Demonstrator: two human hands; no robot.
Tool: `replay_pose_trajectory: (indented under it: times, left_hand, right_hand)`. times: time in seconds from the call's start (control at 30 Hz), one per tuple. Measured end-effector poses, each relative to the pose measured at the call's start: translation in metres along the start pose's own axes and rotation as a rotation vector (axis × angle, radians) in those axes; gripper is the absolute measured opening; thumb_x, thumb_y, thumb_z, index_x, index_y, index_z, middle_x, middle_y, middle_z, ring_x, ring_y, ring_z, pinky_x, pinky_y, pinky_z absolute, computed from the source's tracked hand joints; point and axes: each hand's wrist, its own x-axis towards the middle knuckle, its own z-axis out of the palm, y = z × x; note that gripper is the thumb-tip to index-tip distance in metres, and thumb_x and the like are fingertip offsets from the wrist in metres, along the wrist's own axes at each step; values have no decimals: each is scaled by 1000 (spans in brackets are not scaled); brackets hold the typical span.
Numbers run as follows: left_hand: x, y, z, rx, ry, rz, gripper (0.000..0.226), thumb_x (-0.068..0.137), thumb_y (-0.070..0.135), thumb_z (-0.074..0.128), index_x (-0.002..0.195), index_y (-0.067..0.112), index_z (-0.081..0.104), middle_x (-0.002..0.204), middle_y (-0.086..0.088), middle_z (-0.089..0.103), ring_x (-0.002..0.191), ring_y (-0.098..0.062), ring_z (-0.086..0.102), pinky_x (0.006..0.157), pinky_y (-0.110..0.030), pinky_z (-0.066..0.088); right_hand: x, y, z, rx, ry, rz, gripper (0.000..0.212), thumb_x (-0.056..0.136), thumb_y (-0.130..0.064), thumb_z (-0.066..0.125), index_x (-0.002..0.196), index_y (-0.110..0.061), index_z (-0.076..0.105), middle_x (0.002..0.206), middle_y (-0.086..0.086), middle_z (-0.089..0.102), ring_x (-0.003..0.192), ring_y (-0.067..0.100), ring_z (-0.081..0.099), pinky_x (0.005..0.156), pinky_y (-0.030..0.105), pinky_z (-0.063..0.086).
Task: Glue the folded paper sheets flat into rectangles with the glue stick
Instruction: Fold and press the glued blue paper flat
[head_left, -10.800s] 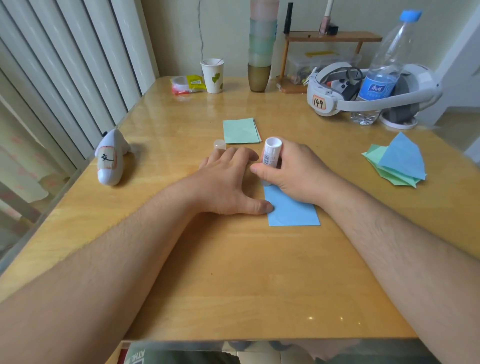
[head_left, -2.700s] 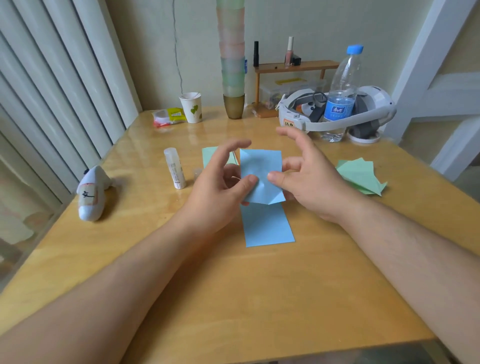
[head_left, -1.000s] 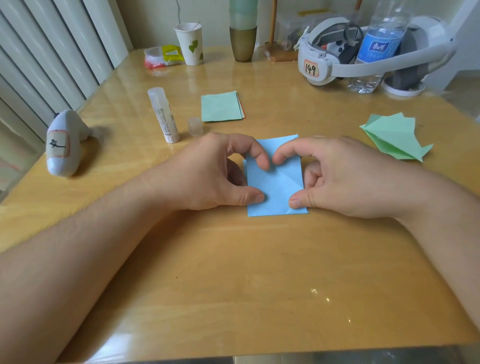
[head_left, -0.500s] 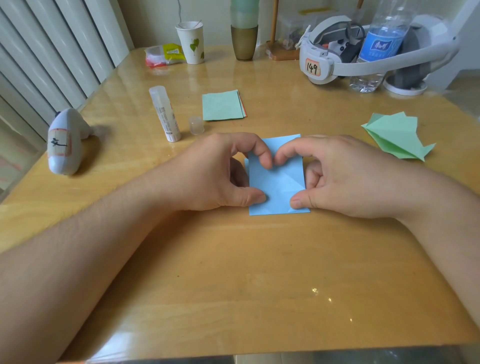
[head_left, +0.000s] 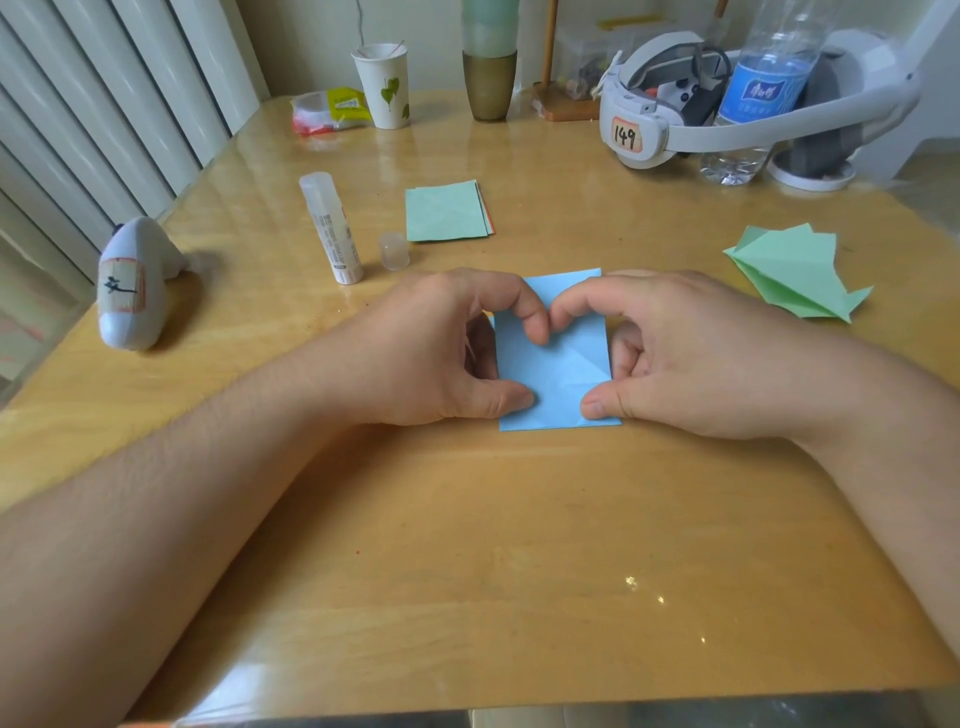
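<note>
One head-worn wide-angle view, looking forward and steeply down over the wooden table (head_left: 467, 545) from close above its near edge. Both forearms run in from the lower corners toward centre frame. The far wall sits along the top edge, vertical blinds (head_left: 104, 104) fill the upper left, and straight lines bow near the borders.

Both forearms bare, no sleeves or jewellery.
</note>
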Motion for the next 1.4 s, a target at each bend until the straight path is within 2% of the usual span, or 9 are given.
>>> replay_pose_trajectory:
  times: [0.2, 0.5, 0.7, 0.93, 1.07, 1.17, 1.23, 1.33, 1.4]
  left_hand:
    - [0, -2, 0, 34, 11, 27, 41, 70, 40, 93, 100, 42, 65, 74, 8, 64, 67, -8, 60, 63, -20, 49]
    - [1, -2, -2, 55, -3, 63, 43, 69, 39, 95, 98, 39, 64, 77, 12, 59, 71, -4, 57, 64, -14, 44]
    - [3, -3, -3, 69, -21, 79, 43, 69, 39, 95, 95, 42, 60, 85, 33, 56, 74, 0, 55, 65, -11, 41]
    - [4, -7, -2, 78, -19, 100, 43, 70, 39, 95, 95, 43, 61, 88, 30, 56, 77, -2, 57, 67, -12, 42]
    - [3, -6, -2, 70, -19, 101, 42, 70, 39, 95, 98, 40, 63, 95, 18, 59, 80, -3, 59, 69, -12, 43]
    - [2, -2, -1, 70, -18, 107, 42, 70, 36, 95, 99, 36, 64, 97, 14, 62, 78, -5, 59, 70, -17, 47]
    - [2, -1, -1, 66, -17, 105, 41, 71, 35, 95, 98, 36, 64, 96, 14, 61, 77, -5, 59, 69, -16, 48]
    - [1, -1, -1, 75, -12, 100, 40, 71, 35, 94, 97, 35, 64, 91, 16, 60, 76, -2, 58, 68, -14, 47]
    - [0, 0, -2, 73, -7, 89, 40, 71, 34, 95, 99, 32, 65, 88, 15, 60, 74, -1, 58, 68, -17, 48]
  right_hand:
    - [0, 1, 0, 7, -4, -18, 53, 77, -22, 90, 115, -45, 60, 87, -52, 50, 73, -4, 63, 66, 9, 43]
    - [1, 5, 1, 7, 20, -37, 52, 77, -22, 89, 111, -47, 58, 95, -42, 52, 77, -1, 63, 66, 11, 44]
    - [1, 6, 2, -24, 20, -40, 51, 78, -24, 89, 113, -46, 59, 91, -46, 51, 80, -3, 61, 67, 8, 42]
    - [2, 9, 2, -39, 16, -43, 51, 78, -25, 88, 114, -47, 59, 93, -45, 51, 80, -3, 61, 65, 8, 42]
    - [3, 7, 2, -13, 48, -31, 41, 75, -31, 88, 106, -42, 63, 90, -43, 54, 74, 2, 60, 62, 14, 42]
    - [6, 5, 8, 10, 112, -27, 39, 67, -46, 86, 98, -40, 63, 95, -22, 57, 75, 8, 55, 67, 24, 45]
    - [9, 5, 12, -13, 122, -25, 44, 62, -50, 88, 94, -39, 62, 98, -15, 56, 80, 7, 53, 72, 29, 47]
    - [9, 8, 12, -2, 124, -21, 49, 62, -41, 95, 95, -39, 59, 96, -15, 56, 81, 6, 52, 75, 33, 49]
    - [4, 10, 7, 29, 105, -6, 63, 64, -34, 97, 109, -45, 54, 91, -14, 56, 80, 9, 52, 77, 33, 50]
